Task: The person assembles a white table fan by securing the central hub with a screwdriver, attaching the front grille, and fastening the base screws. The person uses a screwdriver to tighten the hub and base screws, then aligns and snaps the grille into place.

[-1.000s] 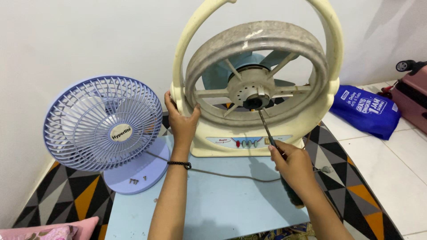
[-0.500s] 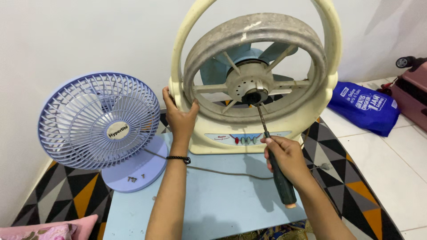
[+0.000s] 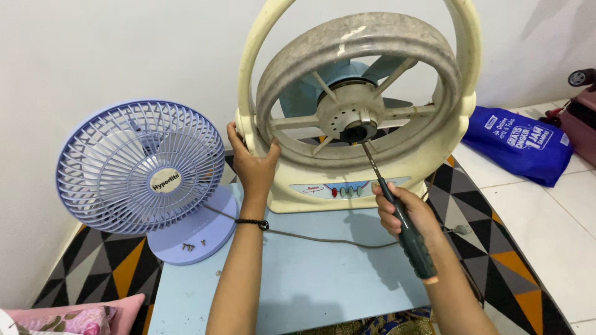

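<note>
Small fan (image 3: 141,167) left of big fan (image 3: 357,111), both on table (image 3: 310,279).

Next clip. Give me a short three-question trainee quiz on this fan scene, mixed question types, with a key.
1. True or false: the left hand grips the cream fan at its frame.
2. What does the right hand hold? A) pliers B) screwdriver C) brush
3. Fill in: the loose screws lie on the base of the ___ fan.

Key: 1 true. 2 B; its tip reaches the hub. 3 blue.
</note>
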